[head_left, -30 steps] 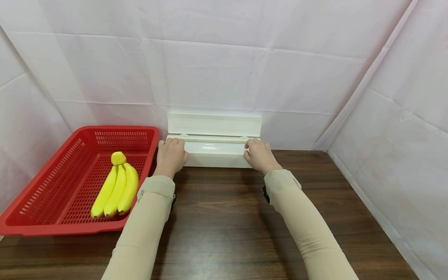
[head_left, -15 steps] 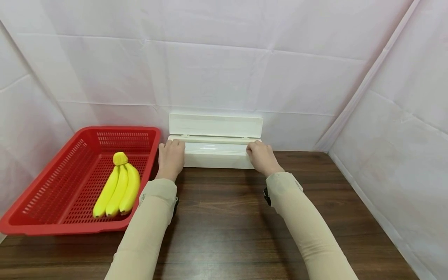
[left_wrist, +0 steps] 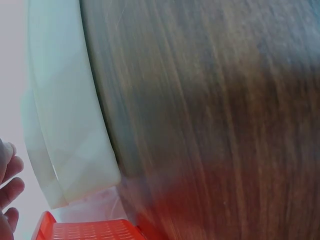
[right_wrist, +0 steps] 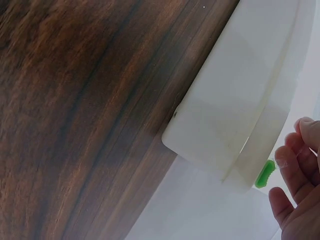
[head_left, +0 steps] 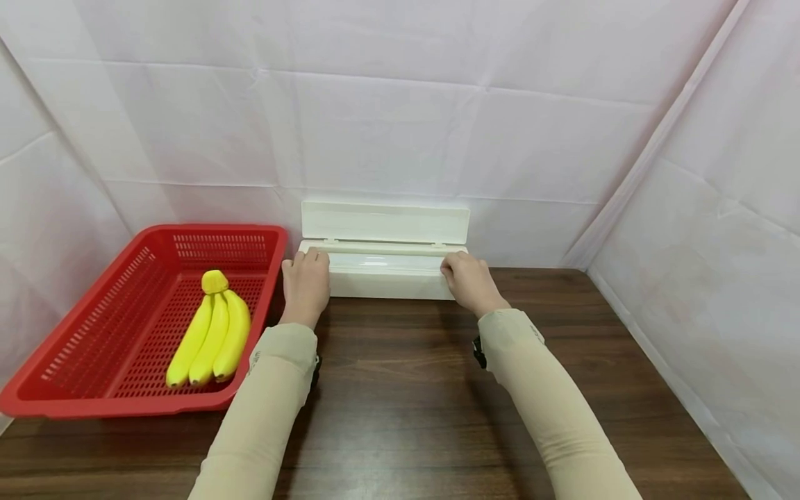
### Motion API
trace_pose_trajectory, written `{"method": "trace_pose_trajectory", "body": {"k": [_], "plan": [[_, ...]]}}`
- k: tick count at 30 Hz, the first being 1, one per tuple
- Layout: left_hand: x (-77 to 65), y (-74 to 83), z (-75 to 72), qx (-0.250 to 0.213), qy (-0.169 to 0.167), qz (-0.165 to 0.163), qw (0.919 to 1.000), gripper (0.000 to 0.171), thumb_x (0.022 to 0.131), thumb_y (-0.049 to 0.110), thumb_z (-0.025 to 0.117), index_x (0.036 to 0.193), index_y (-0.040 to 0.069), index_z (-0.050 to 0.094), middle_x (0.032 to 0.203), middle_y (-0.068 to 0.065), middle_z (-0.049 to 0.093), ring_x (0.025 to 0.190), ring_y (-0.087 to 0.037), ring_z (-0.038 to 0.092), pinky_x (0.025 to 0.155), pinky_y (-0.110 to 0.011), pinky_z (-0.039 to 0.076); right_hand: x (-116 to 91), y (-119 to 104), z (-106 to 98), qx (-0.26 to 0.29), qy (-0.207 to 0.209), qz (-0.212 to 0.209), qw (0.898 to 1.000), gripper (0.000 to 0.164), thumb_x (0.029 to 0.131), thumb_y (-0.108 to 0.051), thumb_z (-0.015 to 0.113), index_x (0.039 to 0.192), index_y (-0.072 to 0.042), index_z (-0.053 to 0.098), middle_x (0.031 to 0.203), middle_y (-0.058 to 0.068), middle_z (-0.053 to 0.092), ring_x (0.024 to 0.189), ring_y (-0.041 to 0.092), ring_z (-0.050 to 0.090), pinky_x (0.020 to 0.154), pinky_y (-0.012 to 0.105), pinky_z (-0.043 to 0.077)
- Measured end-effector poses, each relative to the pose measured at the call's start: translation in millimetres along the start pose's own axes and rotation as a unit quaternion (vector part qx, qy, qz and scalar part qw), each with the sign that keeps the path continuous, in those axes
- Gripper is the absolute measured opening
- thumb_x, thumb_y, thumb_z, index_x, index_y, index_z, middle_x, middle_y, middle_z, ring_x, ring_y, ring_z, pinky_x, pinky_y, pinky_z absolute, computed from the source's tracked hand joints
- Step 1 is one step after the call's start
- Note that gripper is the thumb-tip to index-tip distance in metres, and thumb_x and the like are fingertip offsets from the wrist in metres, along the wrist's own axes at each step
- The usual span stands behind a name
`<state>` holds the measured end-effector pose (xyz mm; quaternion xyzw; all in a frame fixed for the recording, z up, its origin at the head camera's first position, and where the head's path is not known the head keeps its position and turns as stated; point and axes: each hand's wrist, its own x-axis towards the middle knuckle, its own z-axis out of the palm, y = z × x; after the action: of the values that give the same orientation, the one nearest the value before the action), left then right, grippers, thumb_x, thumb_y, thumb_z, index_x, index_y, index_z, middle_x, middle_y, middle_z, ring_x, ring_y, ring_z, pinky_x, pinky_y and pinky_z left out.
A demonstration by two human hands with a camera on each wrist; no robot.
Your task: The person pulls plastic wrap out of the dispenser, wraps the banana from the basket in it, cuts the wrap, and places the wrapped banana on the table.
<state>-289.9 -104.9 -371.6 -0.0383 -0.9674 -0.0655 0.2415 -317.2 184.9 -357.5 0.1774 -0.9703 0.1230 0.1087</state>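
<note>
A long white cling film dispenser [head_left: 390, 286] lies against the back wall, its hinged lid [head_left: 384, 222] raised. Glossy clear cling film [head_left: 375, 262] shows in its opening. At the left end, my left hand [head_left: 306, 285] has its fingers bent over the dispenser, thumb tucked in, pinching the film's edge; in the left wrist view only some fingertips [left_wrist: 11, 182] show. My right hand [head_left: 470, 281] mirrors it at the right end, thumb against forefinger on the film. Close to those fingers, a green cutter slider [right_wrist: 265, 174] sticks out from the dispenser in the right wrist view.
A red plastic basket [head_left: 140, 407] stands on the left, close beside my left forearm, with a bunch of yellow bananas [head_left: 215, 337] inside. Dark wood tabletop [head_left: 387, 389] stretches between my arms. White cloth walls [head_left: 387, 125] enclose the back and sides.
Both thumbs have drawn in against the fingers, turning a looser reach at the dispenser's ends into a pinch. The dispenser, basket and bananas stay where they were.
</note>
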Motion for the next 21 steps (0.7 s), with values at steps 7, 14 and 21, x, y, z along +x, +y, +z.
{"method": "trace_pose_trajectory", "body": {"k": [7, 14, 21], "plan": [[-1.9, 1.8, -0.2, -0.004, 0.009, -0.009, 0.9999, 0.006, 0.088, 0.003, 0.056, 0.092, 0.001, 0.06, 0.096, -0.014, 0.059, 0.089, -0.033, 0.054, 0.076, -0.047, 0.043, -2.0, 0.0, -0.9, 0.007, 0.004, -0.002, 1.0, 0.02, 0.098, -0.016, 0.049, 0.106, -0.008, 0.065, 0.102, 0.009, 0.063, 0.096, 0.026, 0.058, 0.091, 0.051, 0.041], [-2.3, 1.8, -1.4, -0.012, 0.003, -0.014, 0.9998, 0.006, 0.087, 0.003, 0.057, 0.091, 0.002, 0.061, 0.096, -0.014, 0.06, 0.089, -0.033, 0.055, 0.078, -0.047, 0.043, -3.5, 0.6, -1.1, 0.004, 0.009, -0.006, 1.0, 0.02, 0.098, -0.017, 0.05, 0.106, -0.007, 0.066, 0.104, 0.009, 0.064, 0.097, 0.026, 0.058, 0.089, 0.049, 0.041], [-3.4, 1.8, -1.1, -0.012, 0.02, -0.011, 0.9997, 0.005, 0.086, 0.002, 0.057, 0.09, 0.002, 0.061, 0.095, -0.014, 0.06, 0.088, -0.033, 0.055, 0.076, -0.046, 0.043, -4.7, 0.7, -2.2, 0.009, 0.016, -0.009, 1.0, 0.019, 0.098, -0.017, 0.05, 0.104, -0.008, 0.066, 0.102, 0.008, 0.064, 0.095, 0.025, 0.058, 0.087, 0.047, 0.041]]}}
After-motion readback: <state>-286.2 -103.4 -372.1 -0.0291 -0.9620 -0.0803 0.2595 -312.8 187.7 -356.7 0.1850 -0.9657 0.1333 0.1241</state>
